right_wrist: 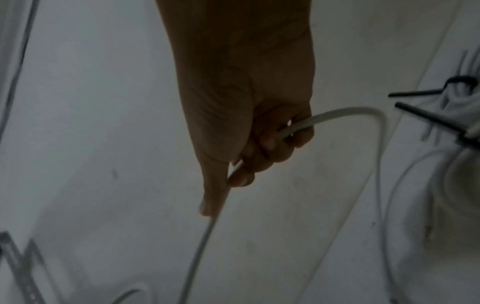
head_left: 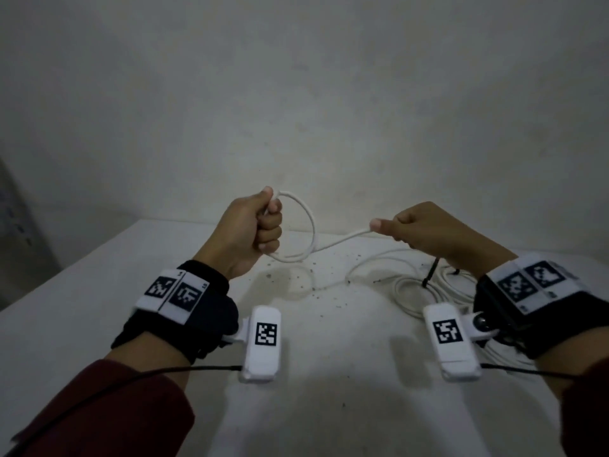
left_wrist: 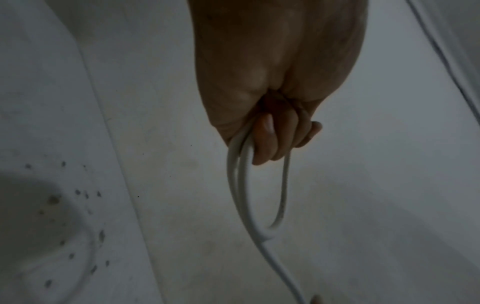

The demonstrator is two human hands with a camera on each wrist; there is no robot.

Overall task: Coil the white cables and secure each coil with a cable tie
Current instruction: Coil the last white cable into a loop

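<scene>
Wrist cameras sit nearest me at 6 o'clock. Beyond them my left hand is fisted around a small loop of the cable, held above the table. My right hand, at 3 o'clock of the loop, pinches the next stretch between thumb and fingers. I judge this coil barely begun and untied. Tied coils with black ties lie at 4 o'clock, partly hidden by my wrist; their count is unclear.
</scene>
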